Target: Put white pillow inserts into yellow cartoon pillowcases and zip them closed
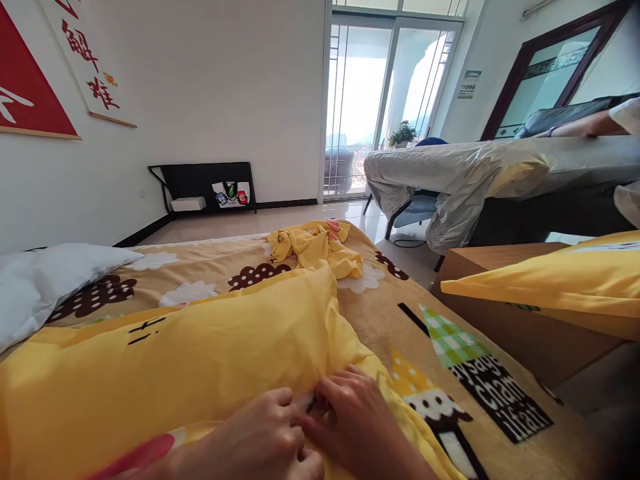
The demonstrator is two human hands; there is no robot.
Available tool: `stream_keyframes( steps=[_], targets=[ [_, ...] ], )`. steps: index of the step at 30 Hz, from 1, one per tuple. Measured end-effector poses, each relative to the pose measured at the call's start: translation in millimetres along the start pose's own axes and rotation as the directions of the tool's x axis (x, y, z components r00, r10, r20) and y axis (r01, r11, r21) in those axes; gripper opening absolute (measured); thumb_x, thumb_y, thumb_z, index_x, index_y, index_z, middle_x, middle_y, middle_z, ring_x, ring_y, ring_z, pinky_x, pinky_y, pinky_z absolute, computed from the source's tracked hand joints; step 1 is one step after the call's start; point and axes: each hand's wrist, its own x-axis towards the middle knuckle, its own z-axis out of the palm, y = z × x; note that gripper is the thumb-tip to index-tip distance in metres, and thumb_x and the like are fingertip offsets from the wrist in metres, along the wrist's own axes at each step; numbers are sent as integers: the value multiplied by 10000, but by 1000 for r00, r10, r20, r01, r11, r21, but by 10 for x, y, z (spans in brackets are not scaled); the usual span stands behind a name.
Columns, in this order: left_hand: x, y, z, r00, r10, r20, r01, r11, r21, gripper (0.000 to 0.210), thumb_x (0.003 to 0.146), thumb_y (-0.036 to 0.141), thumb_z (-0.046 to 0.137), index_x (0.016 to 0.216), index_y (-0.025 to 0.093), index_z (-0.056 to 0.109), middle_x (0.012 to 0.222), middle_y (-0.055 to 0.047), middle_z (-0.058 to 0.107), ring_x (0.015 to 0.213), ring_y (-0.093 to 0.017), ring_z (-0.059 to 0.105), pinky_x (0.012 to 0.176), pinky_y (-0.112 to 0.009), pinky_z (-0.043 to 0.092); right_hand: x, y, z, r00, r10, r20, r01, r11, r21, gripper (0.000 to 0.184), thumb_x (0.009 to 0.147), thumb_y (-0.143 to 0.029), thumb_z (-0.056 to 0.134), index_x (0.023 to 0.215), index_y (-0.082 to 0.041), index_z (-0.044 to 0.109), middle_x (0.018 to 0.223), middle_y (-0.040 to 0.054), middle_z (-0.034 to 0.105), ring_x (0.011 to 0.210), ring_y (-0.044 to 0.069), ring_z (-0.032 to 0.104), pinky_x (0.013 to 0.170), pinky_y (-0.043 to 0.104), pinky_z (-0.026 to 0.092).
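Observation:
A yellow pillowcase [210, 340], plump with a pillow inside, lies across the bed in front of me. It has small black printed lines and a pink patch. My left hand [265, 430] is closed at its near edge, close to the right end. My right hand [350, 413] pinches the fabric right beside it, and the fingers of both hands nearly meet. A small whitish and dark bit shows between them, too small to name. Right of my hands the cloth lies loose in folds. A crumpled yellow cloth [315, 248] sits farther back on the bed.
A white pillow [45, 283] rests at the left on the patterned bedspread [400, 347]. To the right, another yellow pillow [565, 283] lies over a brown box [500, 257]. Behind it, a person's arm [585, 125] reaches over a plastic-covered table [450, 160]. A black shelf [200, 180] stands by the wall.

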Motion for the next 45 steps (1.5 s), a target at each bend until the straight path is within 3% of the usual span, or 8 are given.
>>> stream_keyframes(
  steps=[5,9,11,18,26,31,39,45],
  targets=[
    [13,-34,1,975,-212,67,218,969,-116,189,921,171,442,795,202,579,725,-26,662,604,-171,596,601,-292,395,-16,-13,23,999,46,10,-45,998,-32,188,597,-106,679,561,-220,534,522,-38,609,523,141,562,569,258,327],
    [69,-138,103,837,-519,174,542,830,-129,157,899,148,435,943,186,580,834,-52,666,698,-196,638,605,-266,430,-31,7,60,999,30,-22,-31,998,-63,179,578,-56,564,546,-215,488,488,-37,573,473,122,519,568,264,308],
    [122,-160,146,797,-565,213,591,802,-83,138,887,157,474,973,182,579,892,-66,659,746,-210,644,638,-280,456,-34,14,80,999,17,-30,-20,995,-93,170,600,-64,549,554,-213,482,494,-27,577,473,123,519,585,271,306],
    [289,-113,250,856,-495,150,503,864,-15,142,907,118,452,924,146,590,970,-115,609,910,-267,591,732,-367,489,-34,31,112,999,-23,-29,18,988,-156,163,708,-94,545,618,-214,480,532,-16,598,500,136,536,602,275,292],
    [297,-140,308,893,-432,125,435,900,-2,145,896,99,445,911,151,579,948,-101,615,865,-248,581,744,-376,498,-70,-6,43,968,-104,-227,58,978,-198,189,752,-100,438,614,-229,437,513,-8,559,483,145,506,605,295,277],
    [280,-124,293,926,-369,82,373,927,-37,166,855,84,433,875,161,579,893,-85,614,806,-239,579,721,-382,503,-87,-41,41,970,8,-242,-54,981,-187,168,678,-106,487,607,-240,414,489,-16,540,469,152,507,559,289,274],
    [256,-87,293,940,-341,23,342,937,-66,193,856,107,415,873,155,601,876,-91,621,804,-233,578,740,-373,486,-86,17,-5,971,75,-228,-117,977,-177,141,728,-139,487,625,-231,458,501,-16,543,451,141,523,494,278,279],
    [246,-92,327,921,-390,-6,388,918,-77,208,873,113,395,873,167,596,867,-74,623,775,-235,578,712,-379,490,-74,87,-129,977,54,-208,-53,999,10,168,833,-199,486,667,-222,482,514,-45,525,451,103,502,482,234,318]
  ],
)
